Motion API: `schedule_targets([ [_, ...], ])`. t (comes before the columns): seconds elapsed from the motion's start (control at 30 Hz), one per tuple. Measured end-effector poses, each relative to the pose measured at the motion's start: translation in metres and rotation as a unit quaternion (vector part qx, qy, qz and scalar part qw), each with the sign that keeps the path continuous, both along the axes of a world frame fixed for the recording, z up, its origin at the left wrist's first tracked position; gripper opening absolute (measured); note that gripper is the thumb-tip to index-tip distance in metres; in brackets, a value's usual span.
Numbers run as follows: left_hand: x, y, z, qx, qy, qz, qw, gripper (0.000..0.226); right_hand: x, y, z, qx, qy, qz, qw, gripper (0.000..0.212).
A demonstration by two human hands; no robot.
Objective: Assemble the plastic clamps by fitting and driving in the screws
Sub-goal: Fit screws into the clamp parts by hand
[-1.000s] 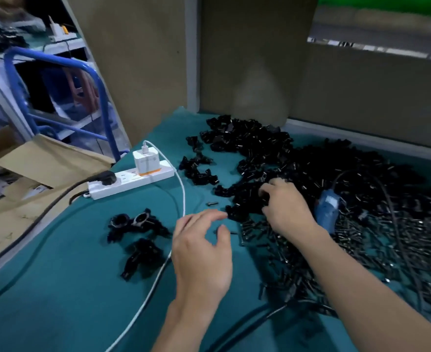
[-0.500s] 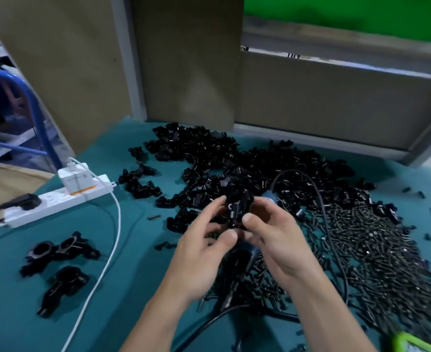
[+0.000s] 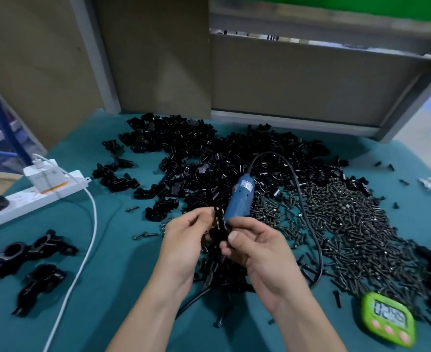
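Both hands hold one black plastic clamp piece above the teal table. My left hand grips it from the left and my right hand pinches it from the right with thumb on top. A blue electric screwdriver lies just behind the hands on the pile, its black cord looping right. A big heap of black clamp parts covers the table's middle. A heap of dark screws spreads to the right.
Assembled clamps lie at the left. A white power strip with a charger and white cable sits at the left edge. A green timer stands front right. Brown panels wall the back.
My right hand left the pile of parts and met the left hand; both now hold a clamp piece. The view swung right and the screwdriver came into full sight.
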State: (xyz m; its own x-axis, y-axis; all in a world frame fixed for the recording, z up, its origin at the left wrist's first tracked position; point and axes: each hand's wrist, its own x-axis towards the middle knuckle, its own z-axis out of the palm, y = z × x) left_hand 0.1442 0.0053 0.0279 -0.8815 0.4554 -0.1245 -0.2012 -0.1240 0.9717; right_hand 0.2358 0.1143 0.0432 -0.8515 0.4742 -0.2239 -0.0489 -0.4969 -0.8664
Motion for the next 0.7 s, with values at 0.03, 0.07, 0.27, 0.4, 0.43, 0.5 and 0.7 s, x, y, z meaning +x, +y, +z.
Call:
schedule_targets([
  [0.03, 0.002, -0.001, 0.001, 0.010, 0.001, -0.017, 1.000, 0.028, -0.001, 0.000, 0.000, 0.046, -0.011, -0.027, 0.998, 0.029],
  [0.07, 0.004, -0.001, 0.003, 0.010, 0.005, -0.028, 1.000, 0.027, -0.001, 0.001, 0.000, 0.125, -0.031, -0.054, 0.990, 0.036],
  [0.27, 0.006, 0.000, 0.001, 0.005, -0.006, 0.023, 1.000, 0.019, -0.003, -0.001, -0.006, 0.304, -0.099, -0.136, 0.938, 0.042],
  [0.4, 0.014, -0.004, -0.002, 0.004, 0.125, 0.107, 0.986, 0.045, -0.008, -0.010, -0.005, 0.117, -0.092, -0.064, 0.987, 0.020],
  [0.43, 0.017, -0.002, -0.004, -0.007, 0.142, 0.108, 0.984, 0.051, -0.009, -0.014, -0.004, 0.062, -0.075, -0.020, 0.995, 0.026],
  [0.5, 0.024, 0.001, -0.010, -0.030, 0.139, 0.095, 0.985, 0.060, -0.013, -0.021, -0.001, 0.039, -0.065, 0.005, 0.997, 0.022],
  [0.7, 0.029, -0.011, 0.001, -0.039, 0.155, 0.049, 0.986, 0.067, -0.018, -0.018, -0.003, 0.094, -0.074, -0.119, 0.986, 0.008],
])
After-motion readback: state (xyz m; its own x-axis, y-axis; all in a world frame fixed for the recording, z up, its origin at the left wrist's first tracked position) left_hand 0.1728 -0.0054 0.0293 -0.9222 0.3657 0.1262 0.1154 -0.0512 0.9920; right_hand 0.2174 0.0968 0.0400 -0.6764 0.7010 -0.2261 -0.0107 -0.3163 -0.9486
